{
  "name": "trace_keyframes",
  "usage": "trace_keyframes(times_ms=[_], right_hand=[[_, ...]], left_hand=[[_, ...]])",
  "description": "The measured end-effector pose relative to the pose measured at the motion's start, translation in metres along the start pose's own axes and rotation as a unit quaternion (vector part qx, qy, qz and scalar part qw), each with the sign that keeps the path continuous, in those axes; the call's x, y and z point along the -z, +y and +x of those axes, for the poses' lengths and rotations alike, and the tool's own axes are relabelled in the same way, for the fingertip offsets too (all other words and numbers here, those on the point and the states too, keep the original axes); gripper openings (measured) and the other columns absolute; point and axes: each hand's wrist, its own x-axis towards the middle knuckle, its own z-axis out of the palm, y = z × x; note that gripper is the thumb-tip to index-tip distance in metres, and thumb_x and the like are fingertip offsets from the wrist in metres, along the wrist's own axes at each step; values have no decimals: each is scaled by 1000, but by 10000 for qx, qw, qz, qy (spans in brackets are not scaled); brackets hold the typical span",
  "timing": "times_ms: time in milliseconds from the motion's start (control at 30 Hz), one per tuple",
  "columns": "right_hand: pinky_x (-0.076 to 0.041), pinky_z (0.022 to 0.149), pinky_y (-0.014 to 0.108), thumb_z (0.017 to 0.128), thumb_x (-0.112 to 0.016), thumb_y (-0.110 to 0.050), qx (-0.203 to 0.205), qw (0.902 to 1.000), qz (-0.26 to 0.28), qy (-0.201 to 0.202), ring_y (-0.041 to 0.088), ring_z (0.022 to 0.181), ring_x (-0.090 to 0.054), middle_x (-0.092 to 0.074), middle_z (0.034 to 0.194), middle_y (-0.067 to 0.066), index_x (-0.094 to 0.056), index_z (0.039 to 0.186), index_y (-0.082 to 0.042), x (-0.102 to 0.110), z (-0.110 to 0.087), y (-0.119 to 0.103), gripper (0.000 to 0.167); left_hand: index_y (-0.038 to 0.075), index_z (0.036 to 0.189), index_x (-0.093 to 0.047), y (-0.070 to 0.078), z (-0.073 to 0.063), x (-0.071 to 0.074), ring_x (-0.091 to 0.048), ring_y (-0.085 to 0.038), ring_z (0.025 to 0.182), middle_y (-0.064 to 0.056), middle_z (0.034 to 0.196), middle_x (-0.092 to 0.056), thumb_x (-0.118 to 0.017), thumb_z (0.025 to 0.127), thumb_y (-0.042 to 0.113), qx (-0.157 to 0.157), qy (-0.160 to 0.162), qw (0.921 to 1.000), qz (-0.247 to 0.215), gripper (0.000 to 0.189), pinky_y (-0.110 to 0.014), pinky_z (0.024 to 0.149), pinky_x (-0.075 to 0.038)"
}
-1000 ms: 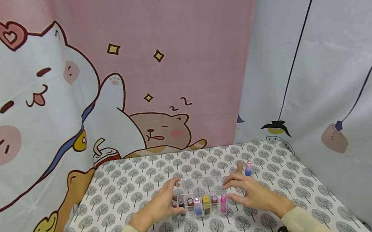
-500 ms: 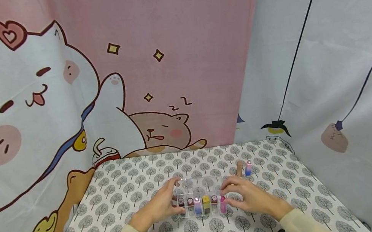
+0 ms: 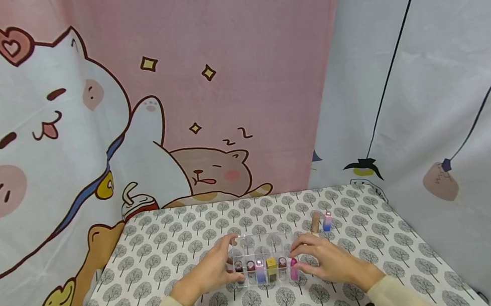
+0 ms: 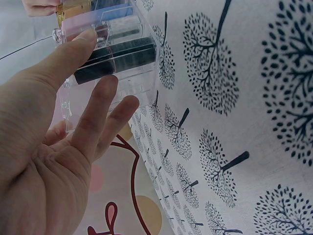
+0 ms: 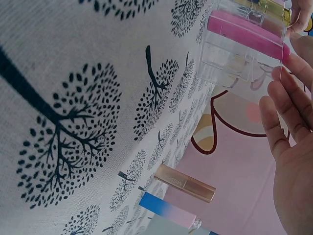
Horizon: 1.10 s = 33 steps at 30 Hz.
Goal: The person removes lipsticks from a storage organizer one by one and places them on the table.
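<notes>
A clear lipstick organizer (image 3: 262, 244) stands on the table with several lipsticks in its front row. My left hand (image 3: 213, 268) grips its left end, thumb over the front near a dark lipstick tube (image 4: 115, 58) and fingers along the side wall. At the other end is my right hand (image 3: 328, 259), its thumb right at the top of a bright pink lipstick (image 5: 247, 34). The right hand's other fingers (image 5: 279, 127) reach loosely past the clear side wall. Between the ends stand a pink-blue tube (image 3: 260, 271) and a yellow-topped one (image 3: 272, 269).
Behind the right hand, a tan lipstick tube (image 3: 315, 222) and another pink-blue tube (image 3: 327, 221) stand side by side on the tree-print tablecloth (image 3: 183, 241). The organizer's back row holds no lipsticks. Cartoon-printed cloth (image 3: 254, 71) hangs behind and beside the table.
My right hand has moved slightly left, from beside the organizer to the top of the pink lipstick. The left hand and the organizer have stayed in place.
</notes>
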Motion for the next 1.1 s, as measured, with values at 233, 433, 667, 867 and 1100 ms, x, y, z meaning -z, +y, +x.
trace_keyframes(times_ms=[233, 433, 667, 867, 1100], right_hand=[[-72, 107, 37, 101, -93, -21, 149, 9999, 56, 46, 14, 121, -78, -80, 131, -7, -85, 126, -20, -1, 1, 2, 26], [-72, 106, 38, 102, -91, -21, 124, 9999, 107, 6, 15, 120, -79, -83, 128, -6, -85, 125, -20, -1, 2, 0, 23], [-72, 106, 39, 104, -89, -22, -11, 9999, 125, -63, 12, 118, -79, -84, 125, -11, -85, 123, -22, 0, 3, -1, 20], [-73, 104, 37, 103, -89, -19, 6, 9998, 199, -39, 11, 116, -79, -84, 123, -11, -85, 122, -22, 0, 4, -1, 19], [-72, 103, 34, 105, -87, -20, -87, 9995, 305, -86, 7, 114, -77, -83, 121, -13, -85, 122, -23, 0, 4, -2, 17]], left_hand=[[13, 180, -31, 1, 0, 0, -78, -20, 116, -24, 165, -58, -104, 86, 24, 9, -7, 10000, 13, 119, -26, 90, -71], [12, 180, -31, 2, 0, 1, -78, -19, 115, -24, 164, -58, -104, 87, 24, 1, 0, 10000, 59, 120, -25, 89, -70], [12, 180, -31, 1, 0, 0, -78, -20, 115, -25, 165, -58, -104, 87, 24, 7, 6, 10000, 64, 119, -26, 89, -71], [12, 180, -30, 1, 0, 0, -79, -20, 115, -25, 165, -58, -104, 86, 25, -22, 43, 9999, 134, 120, -27, 90, -71], [12, 180, -31, 0, 0, 0, -79, -20, 115, -27, 163, -59, -104, 86, 23, -38, 18, 10000, 2, 119, -22, 88, -70]])
